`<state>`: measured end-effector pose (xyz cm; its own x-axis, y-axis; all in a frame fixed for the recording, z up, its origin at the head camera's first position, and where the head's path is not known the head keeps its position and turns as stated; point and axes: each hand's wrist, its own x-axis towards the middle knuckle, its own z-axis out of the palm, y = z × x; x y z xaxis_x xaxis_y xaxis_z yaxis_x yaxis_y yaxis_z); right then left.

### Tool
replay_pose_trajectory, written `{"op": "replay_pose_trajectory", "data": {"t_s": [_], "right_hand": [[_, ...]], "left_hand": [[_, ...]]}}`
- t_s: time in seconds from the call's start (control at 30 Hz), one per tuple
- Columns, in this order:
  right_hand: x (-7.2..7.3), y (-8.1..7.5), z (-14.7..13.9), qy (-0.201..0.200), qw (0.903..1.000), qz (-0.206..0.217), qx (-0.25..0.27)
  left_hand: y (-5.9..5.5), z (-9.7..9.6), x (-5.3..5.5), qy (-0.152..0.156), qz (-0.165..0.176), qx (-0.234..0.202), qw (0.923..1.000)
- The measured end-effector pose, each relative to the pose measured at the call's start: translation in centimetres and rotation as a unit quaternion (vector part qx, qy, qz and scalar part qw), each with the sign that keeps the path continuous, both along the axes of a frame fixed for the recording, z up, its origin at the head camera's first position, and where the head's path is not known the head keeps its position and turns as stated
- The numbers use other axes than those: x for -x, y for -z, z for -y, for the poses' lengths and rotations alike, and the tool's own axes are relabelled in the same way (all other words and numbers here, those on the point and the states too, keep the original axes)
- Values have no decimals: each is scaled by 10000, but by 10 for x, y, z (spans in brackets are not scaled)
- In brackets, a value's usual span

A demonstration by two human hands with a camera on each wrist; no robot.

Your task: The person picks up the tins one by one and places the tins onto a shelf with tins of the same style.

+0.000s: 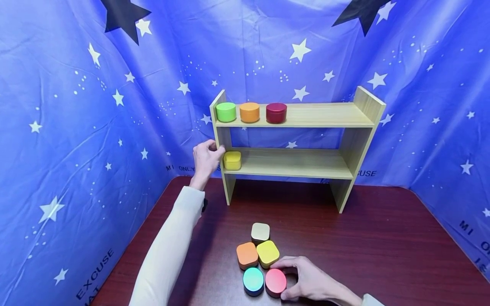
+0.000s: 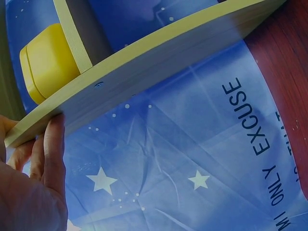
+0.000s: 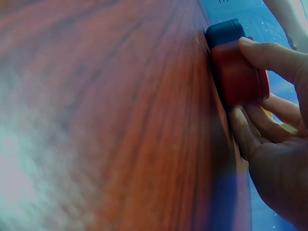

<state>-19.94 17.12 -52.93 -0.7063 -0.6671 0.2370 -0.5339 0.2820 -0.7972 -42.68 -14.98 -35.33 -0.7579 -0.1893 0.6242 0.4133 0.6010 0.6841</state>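
Note:
My left hand grips the front edge of the left side panel of a small two-tier wooden shelf. In the left wrist view, its fingers lie along the panel's outer face. Just inside that panel, a yellow square tin sits on the lower tier. Down on the table, my right hand holds a red round tin between thumb and fingers. Left of it stands a teal-topped round tin. Behind these are an orange square tin, another yellow square tin and a cream-topped square tin.
Along the upper tier's left part stand a green round tin, an orange round tin and a dark red round tin. A blue star-patterned curtain surrounds the dark red-brown table at the back and sides.

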Motion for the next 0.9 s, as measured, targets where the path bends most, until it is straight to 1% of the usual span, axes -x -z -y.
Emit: {"op": "replay_pose_trajectory", "data": {"t_s": [0.17,0.3,0.5,0.57,0.7,0.8,0.9], "right_hand": [[-1,-1,1,105,9999,6,-132],[-2,-3,1,137,9997,-76,-191],[-3,-7,-1,85,9997,45,-241],[-3,-9,-3,66,9996,55,-257],[-2,-15,-8,61,9995,-62,-293],[0,-20,-11,129,9992,-160,-330],[4,-25,-14,213,9991,-148,-335]], "left_hand": [[-1,0,-1,28,-51,-9,10000],[-1,0,-2,72,-34,-43,10000],[-1,0,-2,73,-16,-46,10000],[-1,0,-2,88,-5,-43,10000],[-1,-1,-3,104,24,-67,9999],[-1,0,-2,77,20,-82,9999],[-2,0,-2,51,29,-79,10000]]}}
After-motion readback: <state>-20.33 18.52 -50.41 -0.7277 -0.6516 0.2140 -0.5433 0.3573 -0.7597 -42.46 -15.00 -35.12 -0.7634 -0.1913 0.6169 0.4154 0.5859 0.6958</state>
